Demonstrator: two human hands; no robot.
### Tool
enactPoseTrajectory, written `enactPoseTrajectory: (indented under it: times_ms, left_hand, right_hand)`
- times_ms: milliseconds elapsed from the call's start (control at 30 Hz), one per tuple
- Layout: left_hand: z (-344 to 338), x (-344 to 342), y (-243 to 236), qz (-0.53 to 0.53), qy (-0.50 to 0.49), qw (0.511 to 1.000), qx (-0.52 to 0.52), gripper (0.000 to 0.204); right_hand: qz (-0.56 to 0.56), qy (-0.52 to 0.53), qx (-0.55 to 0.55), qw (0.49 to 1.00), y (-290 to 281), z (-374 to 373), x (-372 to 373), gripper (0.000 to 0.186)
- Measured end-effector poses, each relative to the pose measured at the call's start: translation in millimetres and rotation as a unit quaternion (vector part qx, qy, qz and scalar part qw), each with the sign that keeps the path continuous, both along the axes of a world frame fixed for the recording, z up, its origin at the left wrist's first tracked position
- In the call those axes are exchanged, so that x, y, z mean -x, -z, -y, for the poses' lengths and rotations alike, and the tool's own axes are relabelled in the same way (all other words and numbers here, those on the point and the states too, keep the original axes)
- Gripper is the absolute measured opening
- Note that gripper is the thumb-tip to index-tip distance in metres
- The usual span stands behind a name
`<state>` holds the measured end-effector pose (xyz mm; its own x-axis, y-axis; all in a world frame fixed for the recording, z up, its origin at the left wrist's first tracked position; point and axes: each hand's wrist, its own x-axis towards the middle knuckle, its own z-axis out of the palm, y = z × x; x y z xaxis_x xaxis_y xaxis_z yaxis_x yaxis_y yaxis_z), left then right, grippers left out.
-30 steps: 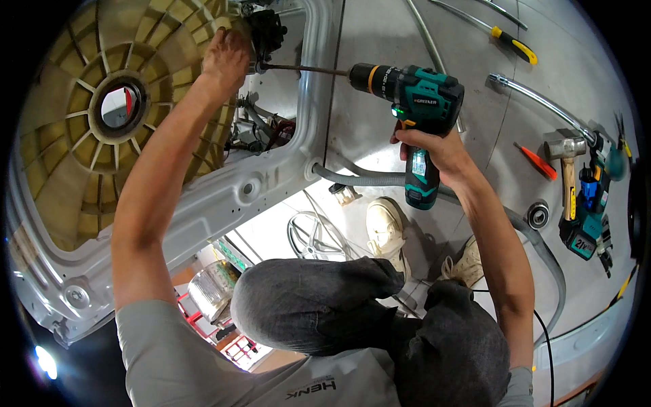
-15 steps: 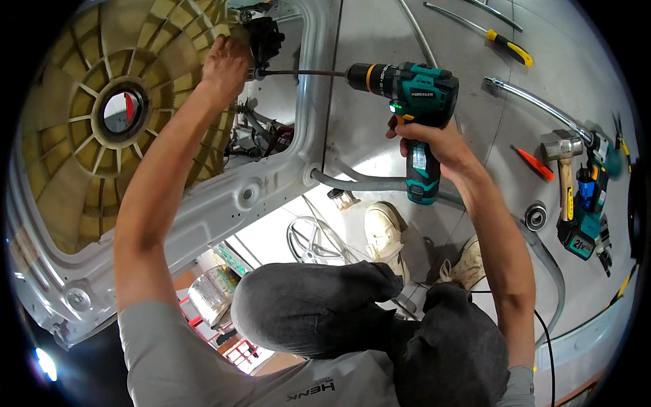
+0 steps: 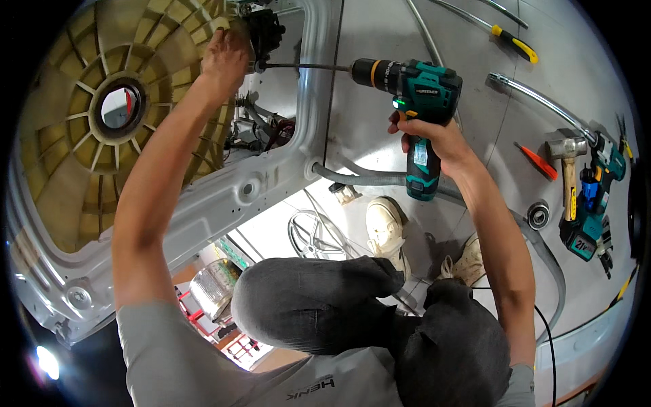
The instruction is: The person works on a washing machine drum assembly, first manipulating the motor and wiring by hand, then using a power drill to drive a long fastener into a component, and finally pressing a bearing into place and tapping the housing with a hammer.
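Note:
My right hand grips the handle of a teal cordless drill. Its long bit runs left to a dark motor part at the top of an opened washing machine. My left hand rests against that dark part, beside the rim of the ribbed beige tub. The white metal frame of the machine lies under my left forearm. Whether the left hand's fingers close on anything is hidden.
A grey corrugated hose crosses the floor under the drill. At the right lie a hammer, a second teal power tool, a red-handled tool, a yellow-handled screwdriver and a bearing. A spoked pulley wheel lies near my shoes.
The view has shifted slightly; both hands and the drill stay at the same spot on the machine, the drill a little higher in the picture.

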<state>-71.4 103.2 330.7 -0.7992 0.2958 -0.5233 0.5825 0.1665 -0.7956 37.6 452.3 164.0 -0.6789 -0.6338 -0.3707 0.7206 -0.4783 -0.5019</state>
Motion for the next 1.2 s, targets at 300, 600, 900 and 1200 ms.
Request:
enactPoseTrajectory:
  times_ms: [300,600,900,1200]
  left_hand:
    - [-15,6,-1,0.008,-0.058,0.998,-0.022,0.036]
    - [-26,6,-6,0.010,-0.064,0.998,-0.009,0.035]
    - [-11,6,-2,-0.014,-0.041,0.999,0.003,0.033]
    - [-23,6,-6,0.001,-0.064,0.998,0.000,0.029]
  right_hand:
    - [-0.357,-0.038,-0.243,0.901,2,-11,3,0.023]
    - [-0.022,-0.003,-0.015,1.000,-7,1,-2,0.032]
    - [-0.001,-0.010,0.006,1.000,8,6,-3,0.022]
    - [-0.007,0.009,-0.009,1.000,2,5,-1,0.032]
